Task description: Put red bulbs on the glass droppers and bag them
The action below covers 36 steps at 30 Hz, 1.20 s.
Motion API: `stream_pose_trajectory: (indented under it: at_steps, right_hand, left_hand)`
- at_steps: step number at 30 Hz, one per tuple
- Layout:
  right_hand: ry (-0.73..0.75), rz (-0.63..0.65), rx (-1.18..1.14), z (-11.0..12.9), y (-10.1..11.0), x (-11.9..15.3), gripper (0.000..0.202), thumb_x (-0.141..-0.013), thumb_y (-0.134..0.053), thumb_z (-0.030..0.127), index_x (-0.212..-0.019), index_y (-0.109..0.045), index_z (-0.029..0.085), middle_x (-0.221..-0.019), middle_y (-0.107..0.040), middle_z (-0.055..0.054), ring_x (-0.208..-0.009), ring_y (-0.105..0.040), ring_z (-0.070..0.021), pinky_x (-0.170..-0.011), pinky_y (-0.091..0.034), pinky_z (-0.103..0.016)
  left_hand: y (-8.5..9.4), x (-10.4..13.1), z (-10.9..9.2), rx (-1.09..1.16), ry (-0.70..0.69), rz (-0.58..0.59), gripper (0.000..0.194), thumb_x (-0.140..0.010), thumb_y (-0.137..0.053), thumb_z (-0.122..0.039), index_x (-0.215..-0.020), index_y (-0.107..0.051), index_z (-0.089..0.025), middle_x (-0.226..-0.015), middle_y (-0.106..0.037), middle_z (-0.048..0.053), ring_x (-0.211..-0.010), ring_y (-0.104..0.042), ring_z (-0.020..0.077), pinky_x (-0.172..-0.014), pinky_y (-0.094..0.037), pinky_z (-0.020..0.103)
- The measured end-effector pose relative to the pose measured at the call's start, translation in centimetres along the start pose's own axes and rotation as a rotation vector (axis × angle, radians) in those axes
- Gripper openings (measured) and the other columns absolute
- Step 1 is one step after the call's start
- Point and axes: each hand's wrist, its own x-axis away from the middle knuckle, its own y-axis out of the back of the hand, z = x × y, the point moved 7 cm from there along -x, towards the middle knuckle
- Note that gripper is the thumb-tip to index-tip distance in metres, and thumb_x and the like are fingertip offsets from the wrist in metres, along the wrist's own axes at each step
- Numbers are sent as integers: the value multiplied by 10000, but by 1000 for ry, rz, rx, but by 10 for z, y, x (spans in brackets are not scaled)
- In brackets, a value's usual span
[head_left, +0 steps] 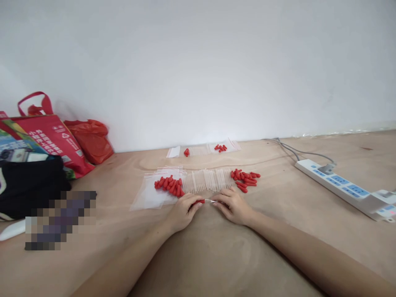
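Fingers of my left hand (186,208) are closed around a small red handle-like piece (200,201). From it a thin clear stick (209,201) runs to my right hand (233,206), whose fingertips pinch its other end. Just beyond my hands lies a row of pale, clear sticks (206,180) side by side. A heap of red pieces (169,185) rests on clear zip bags (148,196) at the row's left. More loose red pieces (244,178) are scattered at its right end, beside my right hand.
By the wall, a smaller set of sticks (199,151) lies among red pieces and small bags. A plugged-in power strip (340,185) with grey cables is on the right. Red bags (89,140), a black pouch (34,185) and a blurred-out flat object (60,222) are at left.
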Motion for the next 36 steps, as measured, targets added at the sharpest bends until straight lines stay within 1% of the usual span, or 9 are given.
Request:
stream_pose_trajectory:
  at_steps: [6, 21, 30, 36]
  right_hand:
    - [24, -45, -10, 1, 2, 0, 183, -828, -460, 227, -948, -595, 194, -803, -616, -37, -756, -534, -143, -696, -331, -294]
    - [48, -48, -5, 2, 2, 1, 168, -827, -470, 222, -939, -591, 189, -798, -621, -33, -742, -535, -134, -676, -316, -287]
    - [110, -37, -10, 7, 0, 1, 200, -838, -453, 233, -981, -582, 180, -790, -608, -42, -750, -534, -132, -704, -333, -295]
    - [126, -49, -14, 7, 1, 2, 199, -835, -457, 237, -976, -586, 181, -788, -604, -42, -742, -531, -134, -712, -337, -301]
  left_hand:
    - [2, 0, -2, -6, 16, -3, 173, -846, -424, -216, -919, -576, -181, -863, -637, 24, -816, -559, 153, -746, -432, 272]
    - [3, 1, -4, -4, -23, -21, 174, -839, -433, -200, -932, -577, -174, -876, -641, 31, -829, -563, 151, -755, -433, 270]
    - [3, 0, -2, 7, 5, -49, 139, -804, -495, -209, -882, -603, -172, -792, -648, 18, -728, -573, 138, -693, -443, 250]
    - [5, 0, -3, 1, 2, -58, 152, -801, -490, -204, -888, -612, -179, -788, -657, 17, -731, -581, 138, -701, -448, 249]
